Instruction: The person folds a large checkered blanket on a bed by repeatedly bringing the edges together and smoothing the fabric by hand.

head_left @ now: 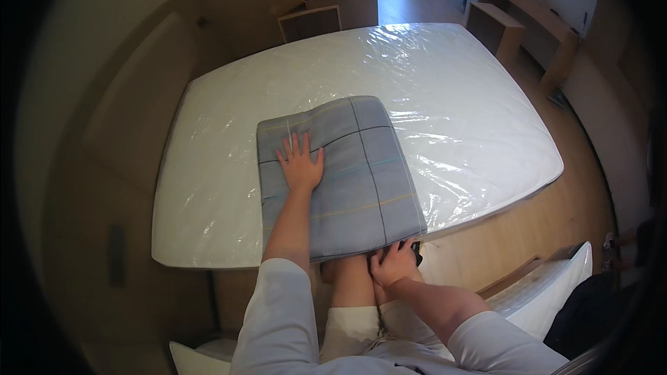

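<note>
A grey checked cushion [344, 182], with dark, yellow and teal lines, lies on a white mattress [469, 114] wrapped in clear plastic. My left hand [301, 166] rests palm down on the cushion's left half, its fingers spread and nothing held. At the cushion's near edge, above my knees, my right hand [397, 266] grips a black object [417, 253]. Most of that object is hidden by the hand and the cushion, so its kind cannot be told. The cushion's near edge reaches over the mattress's near side.
A padded headboard [140, 78] stands left. Wooden box units are behind the mattress [310, 23] and at far right [495, 31], beside a long wooden desk [536, 10]. Another plastic-wrapped white item [547, 286] leans at lower right, near dark fabric [589, 307]. A person's feet show at the right rim.
</note>
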The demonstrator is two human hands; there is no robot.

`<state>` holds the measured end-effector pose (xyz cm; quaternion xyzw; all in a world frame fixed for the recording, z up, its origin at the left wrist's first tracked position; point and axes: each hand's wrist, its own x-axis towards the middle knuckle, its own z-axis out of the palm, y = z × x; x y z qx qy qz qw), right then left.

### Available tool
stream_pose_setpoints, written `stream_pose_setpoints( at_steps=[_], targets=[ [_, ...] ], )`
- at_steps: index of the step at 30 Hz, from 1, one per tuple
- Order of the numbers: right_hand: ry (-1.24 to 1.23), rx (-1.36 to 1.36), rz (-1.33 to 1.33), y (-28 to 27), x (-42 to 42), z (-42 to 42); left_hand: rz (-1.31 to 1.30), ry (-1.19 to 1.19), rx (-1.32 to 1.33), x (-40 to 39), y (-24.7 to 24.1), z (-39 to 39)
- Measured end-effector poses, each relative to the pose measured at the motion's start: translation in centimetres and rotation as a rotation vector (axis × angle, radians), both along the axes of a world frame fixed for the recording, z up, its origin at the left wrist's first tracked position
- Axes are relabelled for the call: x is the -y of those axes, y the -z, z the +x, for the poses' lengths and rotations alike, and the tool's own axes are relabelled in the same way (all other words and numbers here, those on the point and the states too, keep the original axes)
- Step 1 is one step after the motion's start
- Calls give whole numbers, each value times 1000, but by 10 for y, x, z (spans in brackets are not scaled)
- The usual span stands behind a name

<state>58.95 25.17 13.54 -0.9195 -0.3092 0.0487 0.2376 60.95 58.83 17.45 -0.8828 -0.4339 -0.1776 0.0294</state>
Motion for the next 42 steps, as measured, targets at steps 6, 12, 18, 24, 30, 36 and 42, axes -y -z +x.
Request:
stream_pose_setpoints(
  at_steps=[6, 12, 18, 24, 30, 36, 42],
  targets=[
    [44, -22, -35, 8, -5, 1, 107, 0, -1, -4, 10, 12],
    [28, 35, 34, 15, -9, 2, -38, -39, 47, 23, -23, -19],
    [15, -20, 99, 16, -5, 8, -77, -40, 22, 156, -9, -108],
    [29, -22, 24, 27, -4, -3, -84, -318, 166, 211, 12, -194],
    [40, -5, 22, 9, -2, -2, -937, -506, 1599, 182, 41, -228],
    [41, -40, 7, -12, 8, -3, -1326, -204, 1653, 208, 46, -169],
    [63, 24, 170, 0, 12, -8, -486, 42, 1071, 252, -70, -55]
  ],
)
